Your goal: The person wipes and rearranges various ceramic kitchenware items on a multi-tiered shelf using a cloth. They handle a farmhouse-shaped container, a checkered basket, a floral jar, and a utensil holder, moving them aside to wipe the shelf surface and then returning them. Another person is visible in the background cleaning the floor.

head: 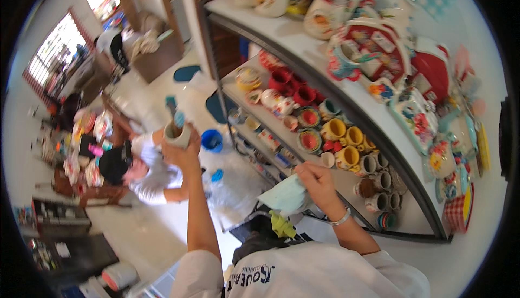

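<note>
My left hand (183,150) is raised out to the left, closed around a pale ceramic crock (177,139). Teal-ended utensils (174,111) stick up out of the crock. In my right hand (318,184), a light blue cloth (287,195) is pinched and hangs down in front of the shelves. A yellow-green cloth or glove (282,225) sits at my waist, just below the blue cloth. Close to my right hand, on a shelf of the rack, are yellow mugs (347,156) and a small white cup (327,159).
A metal-framed rack (243,83) carries mugs, bowls and teapots; floral ceramics crowd its white top shelf (300,34). A co-worker in a black cap (118,163) is right behind the crock. Another person (110,46) bends farther off. A blue bucket (212,140) stands on the floor.
</note>
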The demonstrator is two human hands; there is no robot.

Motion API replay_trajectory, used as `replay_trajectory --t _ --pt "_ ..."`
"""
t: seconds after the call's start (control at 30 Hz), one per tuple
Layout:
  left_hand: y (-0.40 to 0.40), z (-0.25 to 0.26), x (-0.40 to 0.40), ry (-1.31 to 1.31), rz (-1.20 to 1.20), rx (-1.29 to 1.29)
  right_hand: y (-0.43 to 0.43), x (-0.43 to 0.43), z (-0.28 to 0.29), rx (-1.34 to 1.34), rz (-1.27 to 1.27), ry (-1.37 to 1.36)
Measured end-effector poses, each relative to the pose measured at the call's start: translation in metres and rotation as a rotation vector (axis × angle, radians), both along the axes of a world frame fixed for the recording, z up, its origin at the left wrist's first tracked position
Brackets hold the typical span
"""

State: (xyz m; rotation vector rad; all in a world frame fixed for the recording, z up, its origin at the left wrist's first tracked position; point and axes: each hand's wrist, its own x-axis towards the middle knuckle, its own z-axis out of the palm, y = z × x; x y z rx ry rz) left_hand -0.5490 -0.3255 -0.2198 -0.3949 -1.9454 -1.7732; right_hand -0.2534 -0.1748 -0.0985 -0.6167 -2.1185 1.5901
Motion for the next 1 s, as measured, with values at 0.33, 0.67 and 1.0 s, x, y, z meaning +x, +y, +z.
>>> replay_trajectory --t 0.33,0.67,1.0 --pt "0.097 0.098 0.051 0.251 0.135 -0.03 0.026 0.033 0.016 -0.058 -0.159 0.012" --pt "0.358 0.234 0.012 0.183 -0.57 -0.233 0.023 0.076 0.033 -0.061 -0.302 0.004" --pt "0.383 0.221 0.003 0.124 -0.755 -0.039 0.029 0.101 0.015 -0.069 -0.366 0.02"
